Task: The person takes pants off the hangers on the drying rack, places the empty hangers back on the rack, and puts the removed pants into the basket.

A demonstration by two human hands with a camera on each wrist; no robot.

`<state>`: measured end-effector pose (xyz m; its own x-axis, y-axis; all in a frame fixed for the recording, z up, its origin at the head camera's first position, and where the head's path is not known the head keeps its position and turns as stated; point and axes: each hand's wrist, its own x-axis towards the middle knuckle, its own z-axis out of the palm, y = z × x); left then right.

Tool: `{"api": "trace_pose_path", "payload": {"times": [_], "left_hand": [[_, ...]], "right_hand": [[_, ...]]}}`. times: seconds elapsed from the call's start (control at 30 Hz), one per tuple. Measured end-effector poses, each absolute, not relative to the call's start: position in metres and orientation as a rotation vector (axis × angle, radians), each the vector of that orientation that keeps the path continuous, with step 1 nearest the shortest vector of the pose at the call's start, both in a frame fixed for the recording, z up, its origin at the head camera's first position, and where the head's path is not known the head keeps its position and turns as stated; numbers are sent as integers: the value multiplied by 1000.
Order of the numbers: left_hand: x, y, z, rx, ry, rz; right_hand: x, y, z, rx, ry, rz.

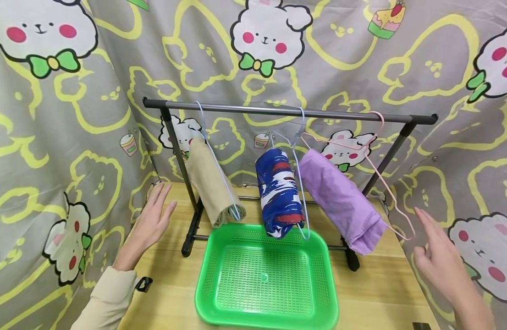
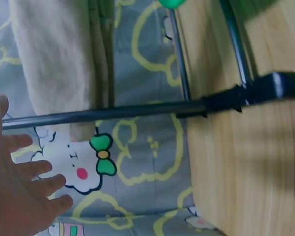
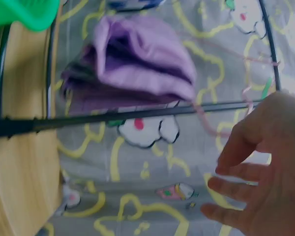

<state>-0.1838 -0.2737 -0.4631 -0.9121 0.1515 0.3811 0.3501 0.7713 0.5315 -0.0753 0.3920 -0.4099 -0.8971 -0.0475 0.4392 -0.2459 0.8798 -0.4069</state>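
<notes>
In the head view my left hand (image 1: 153, 220) is held out beside the rack's left leg, fingers straight and holding nothing. My right hand (image 1: 441, 254) is out at the far right, also empty, its fingertips close to the pink hanger (image 1: 385, 181). Three folded cloths hang from the black clothes rack (image 1: 274, 110). A beige cloth (image 1: 214, 183) is on a blue hanger at the left, a blue, white and red cloth (image 1: 280, 190) on another in the middle, and a purple cloth (image 1: 340, 199) on the pink hanger. The purple cloth's folded end shows in the right wrist view.
A green plastic basket (image 1: 263, 279) with nothing in it stands on the wooden table (image 1: 167, 284) in front of the rack. Grey patterned curtains (image 1: 187, 55) close in the back and both sides. A small black object (image 1: 144, 284) lies by my left sleeve.
</notes>
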Motion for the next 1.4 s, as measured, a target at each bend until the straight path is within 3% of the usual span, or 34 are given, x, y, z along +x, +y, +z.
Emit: {"api": "trace_pose_path", "payload": {"times": [0.37,0.67,1.4], "left_hand": [[-221,-253,-473,-370,-2556,-1229],[-242,-243,-471,-307,-2417,-1529],[-274,-237,-450,-11,-2294,-1514]], "right_hand": [[-92,349,-414,308,-2392,886],[-98,335,-414,128,-2370,783],[-99,308,-396,79,-2350,989]]}}
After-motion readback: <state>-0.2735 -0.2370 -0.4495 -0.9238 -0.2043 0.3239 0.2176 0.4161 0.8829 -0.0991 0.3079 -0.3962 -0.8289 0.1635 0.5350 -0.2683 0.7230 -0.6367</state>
